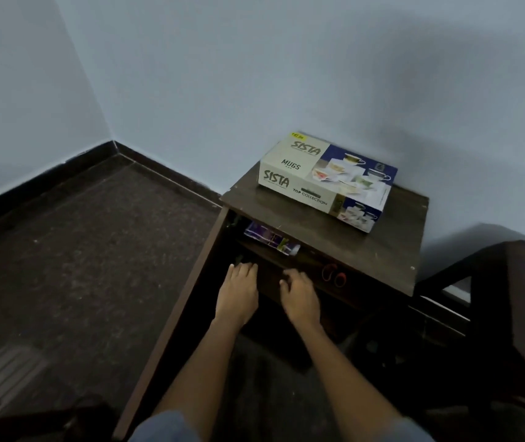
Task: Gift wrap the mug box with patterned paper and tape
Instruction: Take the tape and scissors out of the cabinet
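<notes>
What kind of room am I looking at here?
Probably a corner of a plain room in a home: bare pale blue walls, dark speckled stone floor, and a small dark wooden table carrying a printed cardboard mug box.

A cream-and-navy mug box [326,180] tops a dark brown table [366,247]; beneath, purple patterned paper [270,239] and red-handled scissors [333,275].

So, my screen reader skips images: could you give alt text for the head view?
Both hands, left hand and right hand, reach into a dark wooden table's shelf, holding nothing. A mug box sits on top; patterned paper and red-handled scissors lie inside.
</notes>
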Motion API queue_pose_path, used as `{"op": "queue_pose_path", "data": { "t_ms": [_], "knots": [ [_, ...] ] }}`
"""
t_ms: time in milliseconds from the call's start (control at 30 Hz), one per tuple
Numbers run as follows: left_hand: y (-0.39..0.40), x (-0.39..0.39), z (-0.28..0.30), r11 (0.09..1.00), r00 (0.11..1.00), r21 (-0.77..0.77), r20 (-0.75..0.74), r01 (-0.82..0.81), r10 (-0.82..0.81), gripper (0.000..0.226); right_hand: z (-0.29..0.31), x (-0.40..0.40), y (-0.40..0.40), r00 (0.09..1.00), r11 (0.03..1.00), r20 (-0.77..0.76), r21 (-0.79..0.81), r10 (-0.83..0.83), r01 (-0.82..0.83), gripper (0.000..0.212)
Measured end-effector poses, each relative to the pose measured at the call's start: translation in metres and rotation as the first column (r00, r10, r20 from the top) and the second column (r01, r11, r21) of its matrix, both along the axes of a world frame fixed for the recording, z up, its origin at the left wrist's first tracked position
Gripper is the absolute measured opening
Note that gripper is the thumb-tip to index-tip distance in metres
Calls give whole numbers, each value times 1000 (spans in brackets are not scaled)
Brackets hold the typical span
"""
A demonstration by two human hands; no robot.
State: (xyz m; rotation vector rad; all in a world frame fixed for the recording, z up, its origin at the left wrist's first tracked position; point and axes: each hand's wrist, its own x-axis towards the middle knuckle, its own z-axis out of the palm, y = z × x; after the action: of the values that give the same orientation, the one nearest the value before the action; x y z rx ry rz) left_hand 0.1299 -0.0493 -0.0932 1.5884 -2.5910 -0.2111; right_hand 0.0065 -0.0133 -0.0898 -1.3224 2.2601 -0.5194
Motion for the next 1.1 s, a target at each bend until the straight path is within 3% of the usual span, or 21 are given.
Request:
{"op": "queue_pose_path", "data": {
  "t_ms": [133,233,367,500,667,867,933,967,1000,1067,1100],
  "knots": [
    [-69,-41,-61,975,961,53,-169,-215,221,39,-47,-56,-61,969,983,167,3,-181,183,33],
    [-124,-53,-95,911,839,197,-356,-362,411,42,-79,-81,-101,905,965,358,-33,-230,259,39],
    [-175,-72,-130,896,757,323,-488,-306,435,51,-109,-91,-137,759,881,591,-164,-273,445,39],
    [-197,-92,-148,881,814,302,-355,-365,459,52,-132,-96,-155,785,820,513,-239,-348,519,36],
    [-199,-98,-159,841,808,259,-250,-475,533,53,-158,-89,-156,838,859,387,-183,-385,479,32],
    [-165,-74,-156,781,743,329,-263,-530,615,72,-153,-73,-157,740,878,574,-73,-351,473,51],
    [-152,-64,-156,727,613,467,-400,-503,681,76,-147,-69,-150,561,899,756,79,-336,431,57],
    [-147,-60,-156,685,469,573,-502,-449,727,72,-144,-66,-146,487,904,806,133,-337,406,55],
    [-141,-57,-156,642,274,678,-581,-359,766,67,-141,-65,-142,479,910,810,150,-337,387,51],
    [-129,-55,-154,548,-96,818,-568,-174,817,63,-138,-63,-137,525,912,775,156,-351,380,46],
    [-123,-55,-150,515,-185,850,-527,-112,829,63,-136,-62,-136,533,906,765,155,-363,395,43]
  ]
}}
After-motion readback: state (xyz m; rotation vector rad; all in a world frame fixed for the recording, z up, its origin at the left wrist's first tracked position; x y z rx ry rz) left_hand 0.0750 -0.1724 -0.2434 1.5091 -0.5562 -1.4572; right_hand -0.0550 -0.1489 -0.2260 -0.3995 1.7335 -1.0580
